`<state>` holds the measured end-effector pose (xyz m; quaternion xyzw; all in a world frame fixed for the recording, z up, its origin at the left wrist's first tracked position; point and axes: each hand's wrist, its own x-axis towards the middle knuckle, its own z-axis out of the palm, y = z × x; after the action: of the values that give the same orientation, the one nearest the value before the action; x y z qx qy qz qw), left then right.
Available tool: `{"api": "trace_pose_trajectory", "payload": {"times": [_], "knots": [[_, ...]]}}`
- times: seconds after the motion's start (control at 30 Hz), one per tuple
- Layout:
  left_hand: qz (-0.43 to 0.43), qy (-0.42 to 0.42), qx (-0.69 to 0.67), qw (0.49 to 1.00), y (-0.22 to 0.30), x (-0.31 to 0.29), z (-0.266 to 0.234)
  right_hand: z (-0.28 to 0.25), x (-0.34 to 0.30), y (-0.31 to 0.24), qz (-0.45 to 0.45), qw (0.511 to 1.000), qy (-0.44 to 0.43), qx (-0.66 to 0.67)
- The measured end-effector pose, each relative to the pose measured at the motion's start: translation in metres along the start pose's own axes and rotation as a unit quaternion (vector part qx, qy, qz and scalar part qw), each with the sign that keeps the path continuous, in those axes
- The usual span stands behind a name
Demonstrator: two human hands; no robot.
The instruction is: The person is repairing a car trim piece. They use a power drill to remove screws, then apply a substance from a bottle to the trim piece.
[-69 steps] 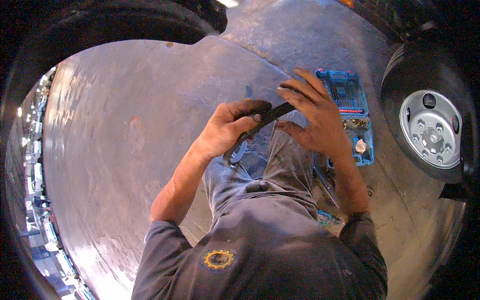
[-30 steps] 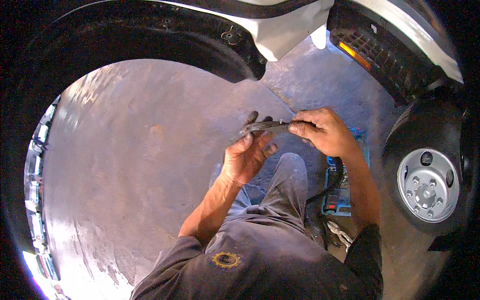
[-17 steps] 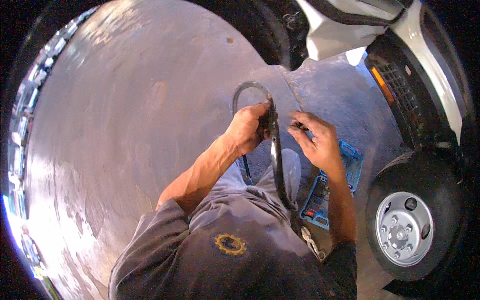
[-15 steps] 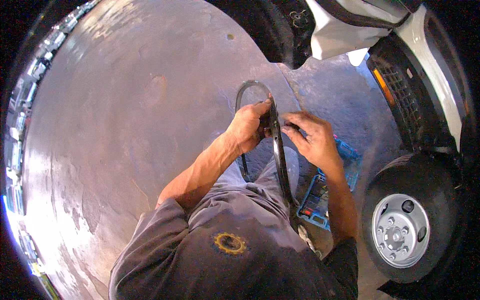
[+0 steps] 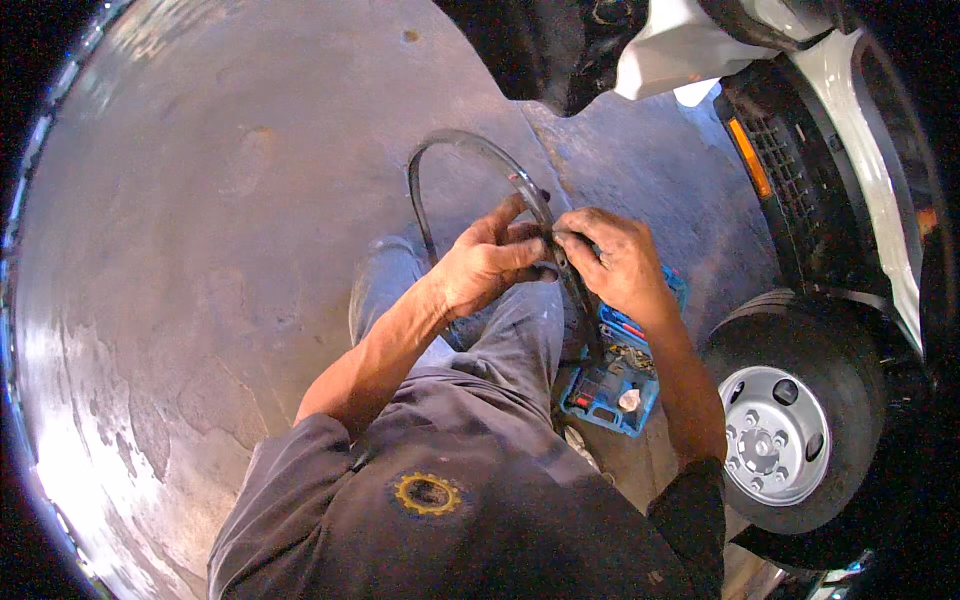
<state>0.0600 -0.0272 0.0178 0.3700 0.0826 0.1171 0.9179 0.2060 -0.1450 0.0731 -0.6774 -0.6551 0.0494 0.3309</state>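
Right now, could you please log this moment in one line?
left hand: holding black strip | right hand: at strip | blue case: open

Most of the view is filled by a grey, stained floor (image 5: 220, 220), its left edge bent into a curve. Along the lower part of that edge, light is thrown back in a white glare (image 5: 70, 430). A thin seam (image 5: 548, 160) is traced near the floor's upper edge. The right edge is bordered by a vehicle's silver-rimmed wheel (image 5: 790, 430), orange lamp (image 5: 750, 157) and white panel (image 5: 685, 50).

Room left of strip (image 5: 527, 190), wheel (image 5: 790, 425) blocking right
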Motion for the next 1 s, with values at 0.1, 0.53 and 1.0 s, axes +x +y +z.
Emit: {"api": "trace_pose_trajectory", "payload": {"times": [0.1,0.53,1.0], "knots": [[0.008,0.001,0.106,0.994,-0.010,0.003,-0.009,0.000,-0.004,0.000,-0.034,0.998,-0.046,-0.026],[-0.066,-0.020,-0.180,0.981,-0.025,0.004,0.007,-0.023,0.012,0.001,-0.035,0.998,-0.046,-0.038],[-0.015,0.009,0.222,0.975,-0.013,-0.007,-0.004,-0.003,0.007,0.006,-0.084,0.975,-0.148,-0.140]]}}
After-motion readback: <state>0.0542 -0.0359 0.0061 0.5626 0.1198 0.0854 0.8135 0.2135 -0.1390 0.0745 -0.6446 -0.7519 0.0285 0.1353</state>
